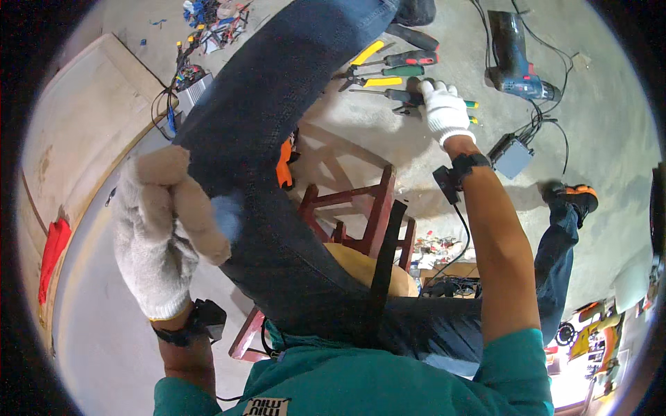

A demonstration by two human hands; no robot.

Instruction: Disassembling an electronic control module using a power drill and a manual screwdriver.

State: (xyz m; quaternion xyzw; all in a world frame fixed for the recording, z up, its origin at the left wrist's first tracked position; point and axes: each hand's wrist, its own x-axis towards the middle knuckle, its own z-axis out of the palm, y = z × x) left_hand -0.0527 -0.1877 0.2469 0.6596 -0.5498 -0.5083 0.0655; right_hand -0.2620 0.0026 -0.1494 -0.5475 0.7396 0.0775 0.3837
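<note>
My left hand (166, 225), in a white knit glove, is raised beside my jeans-covered leg (284, 76), fingers curled; whatever they may hold is hidden. My right hand (444, 111), also gloved, reaches to the floor, its fingers closed round a dark-handled screwdriver (409, 97). A green-handled screwdriver (402, 71), a red-black screwdriver (413, 58) and yellow-handled pliers (368, 53) lie just above it.
A blue power drill (519, 81) and grey metal box (512, 156) with cables are at right. A red wooden stool (381, 204) stands below. A board (90, 90) with red cloth (52, 256) is at left. Small parts (215, 28) lie at upper left.
</note>
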